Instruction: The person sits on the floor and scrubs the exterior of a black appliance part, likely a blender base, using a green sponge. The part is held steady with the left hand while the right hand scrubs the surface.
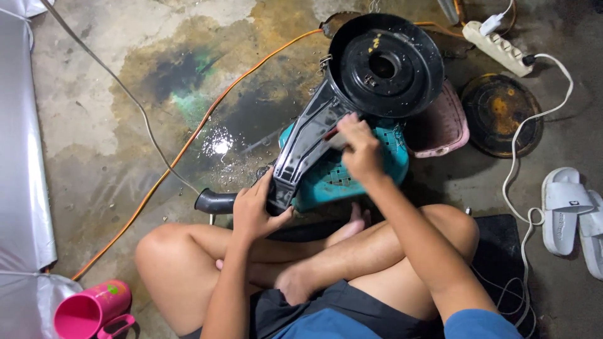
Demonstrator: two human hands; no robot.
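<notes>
Housing: black plastic air-cleaner housing, a round pan with a centre hole at the far end and a long snout running near and left; I see it lying tilted across a teal basket, middle of the scene.
Left hand: my left hand is wrapped around the near end of the snout, fingers closed on it, just beside a black hose elbow.
Right hand: my right hand is curled over the snout where it meets the round pan, pinching a small pale scrap against the plastic; I cannot tell what the scrap is.
Basket: teal basket sits under the housing, touching it, just beyond my crossed legs.
Hose elbow: black hose elbow lies on the floor left of the basket, near my left hand.
Pink tray: pink tray rests right of the basket, partly under the round pan.
Round disc: rusty round disc lies flat further right, apart from the tray.
Power strip: white power strip at far right, its white cord looping down the right side.
Orange cable: orange cable crosses the wet, stained concrete floor from far middle to near left.
Cup: pink cup lies on its side at near left.
Sandals: white sandals at the right edge.
</notes>
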